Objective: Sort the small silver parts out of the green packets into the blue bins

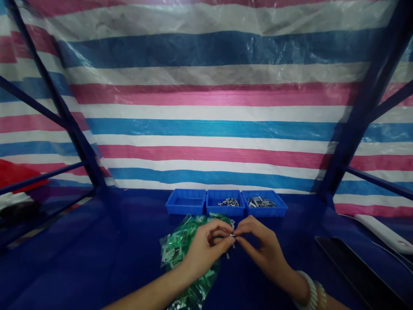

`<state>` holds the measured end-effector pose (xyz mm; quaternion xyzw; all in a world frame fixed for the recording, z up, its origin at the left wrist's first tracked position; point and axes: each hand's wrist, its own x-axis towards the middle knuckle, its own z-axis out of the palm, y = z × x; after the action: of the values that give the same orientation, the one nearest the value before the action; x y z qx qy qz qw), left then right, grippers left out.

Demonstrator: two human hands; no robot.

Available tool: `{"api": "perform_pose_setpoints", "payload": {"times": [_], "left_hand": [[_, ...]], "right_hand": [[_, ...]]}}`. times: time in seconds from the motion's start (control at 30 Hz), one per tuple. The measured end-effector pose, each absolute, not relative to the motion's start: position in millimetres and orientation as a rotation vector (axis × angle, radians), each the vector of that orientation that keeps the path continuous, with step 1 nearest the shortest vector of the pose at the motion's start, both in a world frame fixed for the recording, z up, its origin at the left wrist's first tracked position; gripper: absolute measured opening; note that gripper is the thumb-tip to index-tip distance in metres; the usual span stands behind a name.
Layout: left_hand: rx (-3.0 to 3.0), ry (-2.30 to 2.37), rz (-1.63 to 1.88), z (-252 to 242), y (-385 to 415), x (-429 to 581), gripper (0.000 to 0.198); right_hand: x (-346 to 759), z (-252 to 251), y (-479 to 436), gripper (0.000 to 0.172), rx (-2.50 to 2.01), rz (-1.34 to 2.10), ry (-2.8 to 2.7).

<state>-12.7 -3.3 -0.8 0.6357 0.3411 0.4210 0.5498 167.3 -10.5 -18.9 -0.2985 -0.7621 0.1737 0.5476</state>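
My left hand [206, 247] and my right hand [261, 247] meet over the blue table, fingers pinched together on a small silvery metal part [232, 235] between their tips. Under my left hand lies a pile of small green-tinted plastic bags [176, 249] holding metal pieces. Behind the hands stand three blue trays in a row: the left tray [186, 201] looks bare, the middle tray [226, 202] and the right tray [264, 202] each hold several small metal parts. A white beaded bracelet [308, 292] circles my right wrist.
A striped pink, blue and white tarp [206, 107] hangs behind the table on dark blue frame posts [358, 129]. A dark flat slab [355, 271] and a white object [383, 234] lie at the right. Red cloth [16, 174] shows at the far left.
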Motion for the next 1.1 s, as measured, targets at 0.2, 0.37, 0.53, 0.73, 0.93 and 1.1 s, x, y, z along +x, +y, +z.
{"api": "perform_pose_setpoints", "payload": {"times": [0.2,0.37,0.53,0.73,0.93,1.1], "left_hand": [[1.349,0.784,1.006,-1,-2,-12,0.023],[1.308,0.758,1.035,-5,-3,-11,0.027],[1.479,0.791,1.129,-4,-6,-10,0.022],[1.637,0.844,1.177,-2,-12,-6,0.01],[1.731,0.918,1.165,2,8,-8,0.014],[1.976,0.988,1.282,17,68,-5,0.015]], "right_hand": [[167,-20,-13,0.012,-0.707,0.399,-1.825],[167,-16,-14,0.007,-0.755,0.42,-1.842],[163,-16,-17,0.016,-0.923,0.786,-1.731],[157,-24,-17,0.032,-0.951,1.0,-1.678],[162,-27,-9,0.039,-0.983,0.93,-1.672],[173,-31,4,0.033,-1.078,0.747,-1.754]]}}
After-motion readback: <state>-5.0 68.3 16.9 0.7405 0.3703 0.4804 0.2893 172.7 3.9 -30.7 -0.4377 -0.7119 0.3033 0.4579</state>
